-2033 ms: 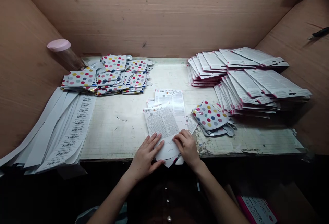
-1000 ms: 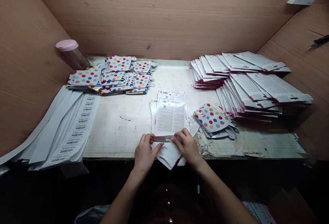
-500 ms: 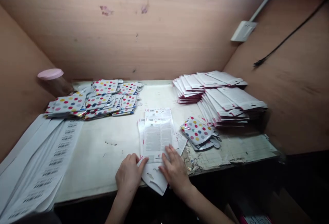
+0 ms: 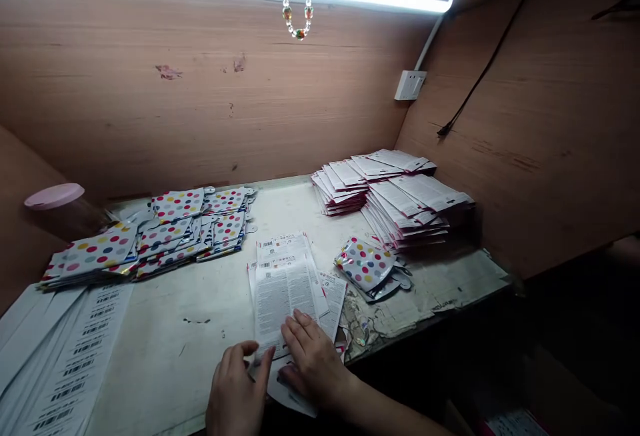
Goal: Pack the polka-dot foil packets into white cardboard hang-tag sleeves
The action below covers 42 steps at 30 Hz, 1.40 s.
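A small pile of printed white packets [image 4: 285, 293] lies at the table's front middle, its sheets fanned unevenly. Across the lower part of the top packet rests my right hand [image 4: 317, 363], its fingers extended and its thumb low over a white flap [image 4: 290, 393]. At the pile's lower left corner is my left hand [image 4: 239, 389], thumb and forefinger apart, with nothing visible between them. Right of the pile sit polka-dot pouches [image 4: 367, 266], slightly tilted over one another.
Stacks of white packets [image 4: 405, 203] stand at the back right. Polka-dot pouches [image 4: 175, 233] and a pink-lidded jar [image 4: 55, 197] are at the back left, barcode label sheets [image 4: 75, 369] at the front left. A bead string [image 4: 300, 33] hangs above.
The view has tilted up and turned right, bringing the lamp into sight. My left thumb and forefinger have moved apart at the packet's corner; my right hand lies further over the top packet.
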{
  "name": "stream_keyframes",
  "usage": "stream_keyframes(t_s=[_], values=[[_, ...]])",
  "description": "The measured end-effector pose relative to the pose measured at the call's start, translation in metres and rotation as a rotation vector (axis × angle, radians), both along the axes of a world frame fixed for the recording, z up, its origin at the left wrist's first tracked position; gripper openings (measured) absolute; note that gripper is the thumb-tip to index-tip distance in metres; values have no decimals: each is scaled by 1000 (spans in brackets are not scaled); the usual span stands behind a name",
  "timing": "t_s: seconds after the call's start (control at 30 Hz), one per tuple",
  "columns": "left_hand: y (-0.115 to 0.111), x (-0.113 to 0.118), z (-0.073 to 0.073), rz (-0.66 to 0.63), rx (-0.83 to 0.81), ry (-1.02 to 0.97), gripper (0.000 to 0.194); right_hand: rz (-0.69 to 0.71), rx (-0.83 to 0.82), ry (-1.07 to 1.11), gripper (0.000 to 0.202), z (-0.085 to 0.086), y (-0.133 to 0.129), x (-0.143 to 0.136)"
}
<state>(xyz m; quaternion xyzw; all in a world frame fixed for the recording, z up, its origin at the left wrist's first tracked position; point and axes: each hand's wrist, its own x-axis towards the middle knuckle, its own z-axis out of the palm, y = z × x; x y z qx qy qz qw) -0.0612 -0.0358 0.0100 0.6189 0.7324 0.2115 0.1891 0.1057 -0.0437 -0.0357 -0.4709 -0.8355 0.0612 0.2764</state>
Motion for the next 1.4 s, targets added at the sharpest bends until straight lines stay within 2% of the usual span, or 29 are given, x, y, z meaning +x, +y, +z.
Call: stream_keyframes(t_s=[0.1, 0.2, 0.27, 0.33, 0.43, 0.5, 0.57, 0.6, 0.67, 0.77, 0.83, 0.87, 0.9, 0.97, 1.03, 1.07, 1.13, 1.23, 1.27, 1.33, 1.4], values=[[9, 5, -8, 0, -35, -14, 63, -11, 93, -26, 55, -7, 9, -5], [17, 3, -12, -33, -127, -70, 54, 58, 75, -91, 51, -5, 15, -1], [17, -1, -8, -10, -73, -43, 47, 94, 46, -89, 56, 0, 15, 2], [13, -2, 3, 25, -34, -84, 43, 107, 44, -43, 63, 5, 13, 2], [3, 1, 22, -4, -86, -409, 41, 86, 129, 51, 58, 16, 12, 2], [0, 5, 28, -52, -67, -651, 42, 69, 215, 85, 56, 31, 19, 16], [4, 9, 26, -18, 8, -697, 48, 16, 307, 85, 56, 57, 38, 53], [8, 11, 22, 26, 52, -606, 54, -56, 361, 75, 54, 73, 53, 79], [19, 16, 9, 80, 120, -292, 71, -253, 415, -6, 47, 111, 90, 145], [36, 26, -10, 25, 138, 88, 83, -470, 366, -144, 39, 163, 148, 240], [43, 32, -16, 9, 108, 197, 81, -620, 341, -172, 42, 183, 171, 275], [45, 35, -17, 20, 95, 230, 78, -681, 319, -160, 46, 186, 175, 280], [47, 36, -17, 35, 89, 249, 74, -720, 288, -131, 48, 185, 172, 277], [50, 37, -16, 66, 92, 254, 65, -659, 197, 7, 45, 170, 151, 247], [52, 34, -12, 85, 82, 240, 57, -403, 47, 226, 36, 143, 115, 197], [53, 33, -9, 90, 71, 221, 53, -274, -83, 344, 33, 127, 93, 168], [54, 29, -2, 89, 44, 163, 43, -141, -398, 588, 30, 96, 52, 112], [47, 25, 9, 82, 39, -23, 30, -32, -978, 1145, 38, 64, 9, 44], [43, 25, 12, 82, 52, -112, 29, -28, -1076, 1366, 40, 58, 1, 28], [34, 28, 14, 109, 97, -293, 28, -45, -1126, 1755, 43, 52, -4, 6], [27, 32, 11, 150, 165, -380, 29, -59, -1103, 1994, 39, 50, -1, -4]])
